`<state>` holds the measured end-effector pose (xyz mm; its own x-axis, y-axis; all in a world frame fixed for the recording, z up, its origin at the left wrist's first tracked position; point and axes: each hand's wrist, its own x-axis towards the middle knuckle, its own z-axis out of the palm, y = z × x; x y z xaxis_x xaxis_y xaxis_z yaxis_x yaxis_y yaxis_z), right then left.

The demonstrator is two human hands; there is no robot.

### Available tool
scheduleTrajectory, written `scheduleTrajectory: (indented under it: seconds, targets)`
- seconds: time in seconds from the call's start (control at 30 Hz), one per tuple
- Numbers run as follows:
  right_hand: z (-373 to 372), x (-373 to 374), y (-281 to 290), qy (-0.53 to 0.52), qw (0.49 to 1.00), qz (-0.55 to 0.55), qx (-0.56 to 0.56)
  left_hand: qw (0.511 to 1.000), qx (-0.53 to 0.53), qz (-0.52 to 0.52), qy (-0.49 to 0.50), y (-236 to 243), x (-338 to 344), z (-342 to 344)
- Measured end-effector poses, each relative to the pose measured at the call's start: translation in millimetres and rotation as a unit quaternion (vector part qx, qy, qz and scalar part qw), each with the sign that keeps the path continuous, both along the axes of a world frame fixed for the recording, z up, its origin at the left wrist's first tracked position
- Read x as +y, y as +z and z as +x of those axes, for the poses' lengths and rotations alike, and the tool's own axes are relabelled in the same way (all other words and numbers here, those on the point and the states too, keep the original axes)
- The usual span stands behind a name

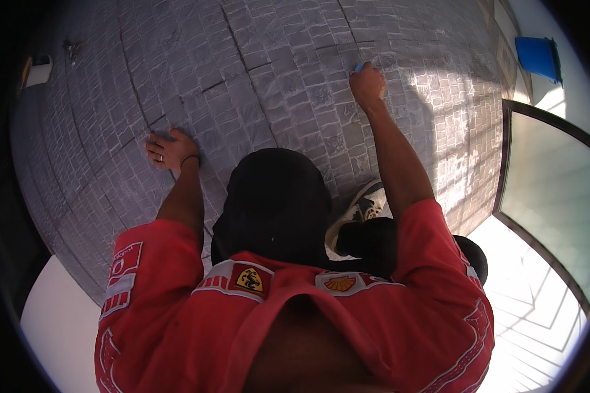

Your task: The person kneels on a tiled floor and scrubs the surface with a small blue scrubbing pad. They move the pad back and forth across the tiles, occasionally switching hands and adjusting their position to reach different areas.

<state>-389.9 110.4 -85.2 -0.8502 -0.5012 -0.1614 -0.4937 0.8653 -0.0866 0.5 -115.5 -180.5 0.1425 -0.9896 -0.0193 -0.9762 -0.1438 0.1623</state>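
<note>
Grey stone-patterned tiling point(275, 85) fills the view, sunlit toward the right. Left hand point(170, 149) lies flat on it with fingers spread. Right hand point(367, 84), arm stretched out, is closed around a small blue object point(358, 66) pressed against the tiles. Farther right sits a blue bucket point(537, 57), well apart

The paved floor point(275, 85) is grey, laid in small rectangular stones with darker joints, and pale sunlit patches fall across its right side. The shirt point(400, 314) is bright red with white trim and yellow badges, above black trousers point(275, 203) and a white shoe point(367, 206) with dark markings. A small blue object point(358, 66) shows at the right hand point(367, 85), and a blue bucket point(537, 57) stands at the far right.
</note>
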Motion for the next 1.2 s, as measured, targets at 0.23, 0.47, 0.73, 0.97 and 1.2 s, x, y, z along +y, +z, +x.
scheduleTrajectory:
  seconds: [0.23,0.47,0.73,0.97,1.2]
  targets:
    - [182,-30,-40,0.264,0.959,-0.086,-0.062,1.0,-0.011,-0.005,-0.007,-5,0,3]
    - [-44,43,1,-0.139,0.99,0.016,0.011,1.0,-0.018,0.002,0.002,-7,-1,3]
    - [177,-23,-41,0.221,0.964,-0.124,-0.076,1.0,-0.021,-0.007,0.006,-6,1,1]
    - [-10,56,-4,-0.027,0.998,-0.043,-0.023,1.0,-0.012,-0.016,-0.002,-8,0,3]
    - [144,-37,-3,0.141,0.972,-0.092,-0.165,1.0,-0.01,-0.014,-0.006,-3,2,1]
